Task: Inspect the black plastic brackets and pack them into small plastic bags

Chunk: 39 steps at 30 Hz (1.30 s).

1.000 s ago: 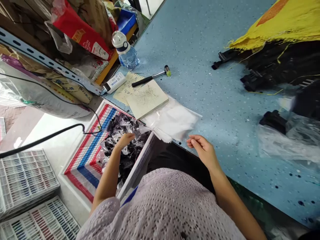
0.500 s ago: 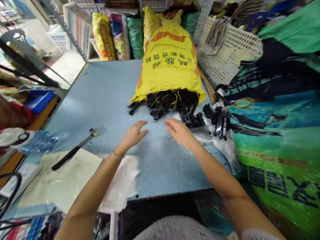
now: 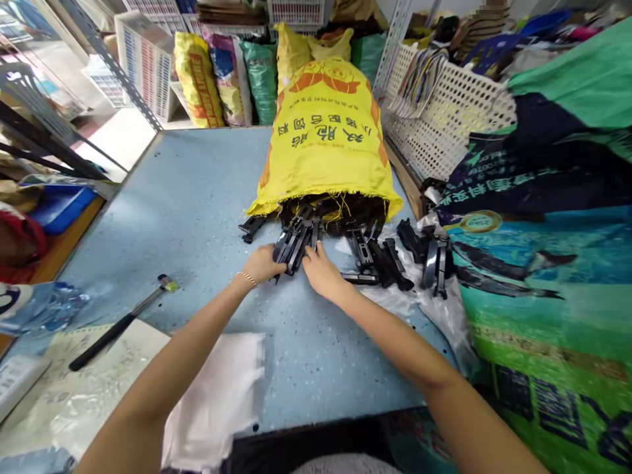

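A yellow woven sack [image 3: 326, 158] lies on the blue table [image 3: 320, 355] with its frayed mouth towards me. Long black plastic parts [image 3: 295, 245] spill out of it, their exact kind not clear. My left hand [image 3: 264, 263] grips the left side of a bunch of these parts, its thumb in front of them. From the right, my right hand [image 3: 322, 271] closes on the same bunch, fingers against the black pieces. More black parts [image 3: 380, 257] lie to the right of my right hand, some on clear plastic film. The fingertips are partly hidden.
A hammer [image 3: 123, 322] lies on papers at the left, near a white sheet [image 3: 222, 388]. A large green-blue sack [image 3: 538, 283] stands along the right edge. Behind are a white perforated basket [image 3: 459, 105] and several upright filled sacks [image 3: 197, 79].
Both hands were open and apart, in front of the sack. They have moved forward and closed around a bunch of black plastic parts, drawn slightly out of the sack's mouth.
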### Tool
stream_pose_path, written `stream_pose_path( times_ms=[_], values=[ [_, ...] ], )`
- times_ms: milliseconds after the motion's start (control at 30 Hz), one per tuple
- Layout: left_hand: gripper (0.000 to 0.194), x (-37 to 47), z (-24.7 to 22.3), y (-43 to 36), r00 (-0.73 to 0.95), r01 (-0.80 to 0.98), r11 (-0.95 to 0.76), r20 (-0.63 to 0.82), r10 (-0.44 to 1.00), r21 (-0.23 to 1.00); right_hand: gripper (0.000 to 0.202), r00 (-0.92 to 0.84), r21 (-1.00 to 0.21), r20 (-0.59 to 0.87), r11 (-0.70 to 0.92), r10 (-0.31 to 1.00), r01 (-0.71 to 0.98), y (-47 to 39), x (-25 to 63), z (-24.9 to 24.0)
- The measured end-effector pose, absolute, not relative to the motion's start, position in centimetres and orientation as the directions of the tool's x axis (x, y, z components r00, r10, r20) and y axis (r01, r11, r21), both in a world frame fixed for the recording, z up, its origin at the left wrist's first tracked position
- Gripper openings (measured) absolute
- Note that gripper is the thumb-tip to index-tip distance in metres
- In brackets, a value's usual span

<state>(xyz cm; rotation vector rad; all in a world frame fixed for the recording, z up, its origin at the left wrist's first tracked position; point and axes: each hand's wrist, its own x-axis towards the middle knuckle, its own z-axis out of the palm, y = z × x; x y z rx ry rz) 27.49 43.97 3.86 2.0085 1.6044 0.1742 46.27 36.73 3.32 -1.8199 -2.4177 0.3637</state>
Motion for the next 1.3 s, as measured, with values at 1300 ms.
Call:
stream_pose_path(
  times_ms=[1300],
  values=[
    [0.050,28.8,-2.2,18.1,0.154,0.267,0.136,-0.182,0.971,0.954,0.044,-0.250,-0.340,0.072,0.260,0.965,0.904,27.1,41.6,6.5]
  ],
)
